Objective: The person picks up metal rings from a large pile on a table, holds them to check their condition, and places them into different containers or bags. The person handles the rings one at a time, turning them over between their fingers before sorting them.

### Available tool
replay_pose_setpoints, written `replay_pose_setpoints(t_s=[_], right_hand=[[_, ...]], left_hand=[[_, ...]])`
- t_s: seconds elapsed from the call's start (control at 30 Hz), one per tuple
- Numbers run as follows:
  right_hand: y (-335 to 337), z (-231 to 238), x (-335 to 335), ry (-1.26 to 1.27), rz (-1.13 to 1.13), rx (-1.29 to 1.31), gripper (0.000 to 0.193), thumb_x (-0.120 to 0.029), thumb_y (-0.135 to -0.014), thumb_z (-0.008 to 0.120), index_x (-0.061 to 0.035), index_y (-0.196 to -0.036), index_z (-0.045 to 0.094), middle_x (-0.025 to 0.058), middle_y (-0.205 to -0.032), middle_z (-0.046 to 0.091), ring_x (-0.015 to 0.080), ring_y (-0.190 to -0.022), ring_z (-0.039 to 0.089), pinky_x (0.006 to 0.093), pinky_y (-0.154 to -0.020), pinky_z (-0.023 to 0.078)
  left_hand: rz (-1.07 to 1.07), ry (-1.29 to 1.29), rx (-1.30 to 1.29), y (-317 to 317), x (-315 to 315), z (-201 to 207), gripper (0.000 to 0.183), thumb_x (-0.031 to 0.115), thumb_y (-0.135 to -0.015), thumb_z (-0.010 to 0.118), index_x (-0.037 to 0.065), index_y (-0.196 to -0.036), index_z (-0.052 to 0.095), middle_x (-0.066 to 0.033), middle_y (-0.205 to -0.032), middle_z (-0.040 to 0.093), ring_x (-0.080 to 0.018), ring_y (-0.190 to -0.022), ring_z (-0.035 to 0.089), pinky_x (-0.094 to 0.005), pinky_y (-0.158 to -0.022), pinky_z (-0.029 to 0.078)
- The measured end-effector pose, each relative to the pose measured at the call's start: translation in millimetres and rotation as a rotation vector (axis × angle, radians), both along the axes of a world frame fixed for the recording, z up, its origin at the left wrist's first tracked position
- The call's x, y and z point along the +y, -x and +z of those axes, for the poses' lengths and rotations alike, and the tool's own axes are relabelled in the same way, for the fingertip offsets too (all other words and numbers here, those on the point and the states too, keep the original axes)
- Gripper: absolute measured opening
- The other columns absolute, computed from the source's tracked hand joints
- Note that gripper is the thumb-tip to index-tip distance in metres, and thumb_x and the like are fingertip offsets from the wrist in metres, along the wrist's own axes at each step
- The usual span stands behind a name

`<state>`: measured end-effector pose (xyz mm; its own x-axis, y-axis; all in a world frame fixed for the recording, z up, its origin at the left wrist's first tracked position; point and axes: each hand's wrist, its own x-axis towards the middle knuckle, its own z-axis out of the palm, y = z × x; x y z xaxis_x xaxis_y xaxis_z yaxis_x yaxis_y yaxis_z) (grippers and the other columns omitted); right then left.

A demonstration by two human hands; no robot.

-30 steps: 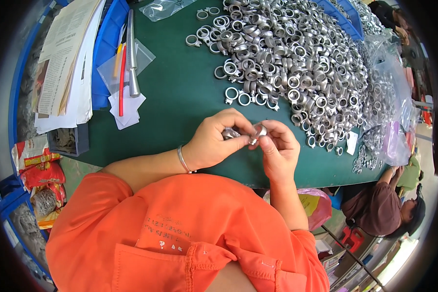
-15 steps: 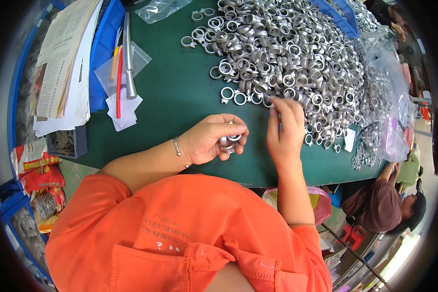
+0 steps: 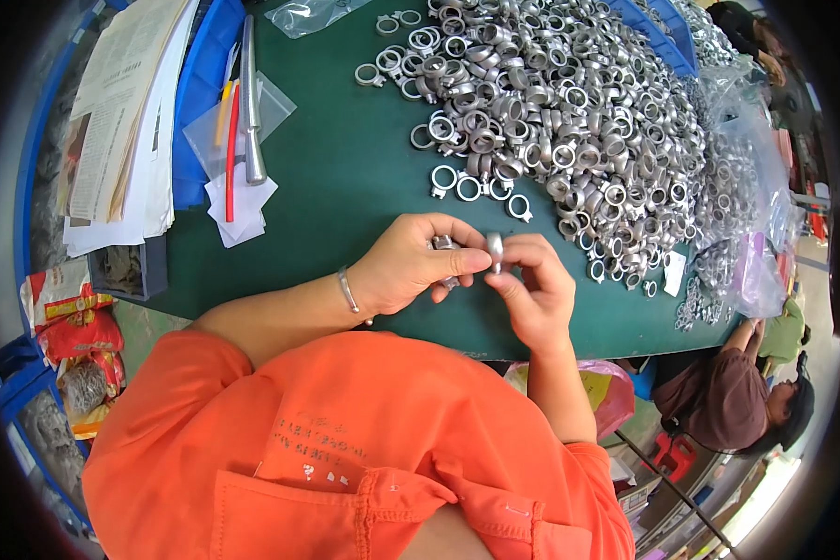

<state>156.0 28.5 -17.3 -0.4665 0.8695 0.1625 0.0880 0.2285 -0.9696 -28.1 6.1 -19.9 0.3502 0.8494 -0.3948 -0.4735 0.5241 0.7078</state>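
A metal ring pinched between two bare hands, over a green table

The metal ring is held up above the near part of the green table, in front of the person's chest; it shows nearly edge-on, its band standing narrow, its longer dimension running from the person's side toward the far side; its opening seems to face sideways, left to right, and a small stub appears to point back toward the person; it is probably light for its size, stiff and hard to break, though the smooth metal could slip; the outer band, between thumb and fingertip, looks the surest place to take hold.

The right hand grasps it between thumb and fingers; the left hand brings its thumb and forefinger to the ring's left side, apparently touching, while its other fingers curl around a few more rings, their number hidden.

Beyond the hands one loose ring lies at the near edge of a broad pile of rings; a clear plastic bag lies right of it; a tapered metal rod and a red pencil lie at the left, beside a blue bin.
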Motion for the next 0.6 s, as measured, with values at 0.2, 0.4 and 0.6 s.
replay_pose_setpoints(t_s=[0.2,0.4,0.6], right_hand=[[10,2,-8,0.395,-0.177,0.212,0.022,0.004,-0.083,0.053,0.0026,-0.106,0.050,0.0087,-0.090,0.057,0.0143,-0.082,0.057,0.0246,-0.069,0.049],[17,4,-11,0.336,-0.112,0.353,0.032,0.007,-0.079,0.059,0.0032,-0.108,0.046,0.0155,-0.104,0.056,0.0171,-0.089,0.058,0.0278,-0.076,0.050],[16,2,-12,0.204,-0.155,0.417,0.035,0.012,-0.072,0.063,0.0005,-0.102,0.047,0.0213,-0.109,0.054,0.0203,-0.092,0.058,0.0299,-0.078,0.050]], left_hand=[[0.115,-0.501,0.392,-3,-3,1,0.007,0.000,-0.076,0.065,0.001,-0.083,0.062,-0.0026,-0.081,0.057,-0.0079,-0.062,0.053,-0.0197,-0.053,0.042],[0.140,-0.655,0.488,-5,-6,-4,0.007,-0.002,-0.076,0.063,0.001,-0.082,0.060,-0.0011,-0.082,0.055,-0.0067,-0.071,0.052,-0.0211,-0.061,0.042],[0.089,-0.392,0.299,-2,-6,3,0.008,0.000,-0.078,0.063,0.000,-0.084,0.058,-0.0021,-0.084,0.054,-0.0041,-0.055,0.049,-0.0167,-0.046,0.038]])
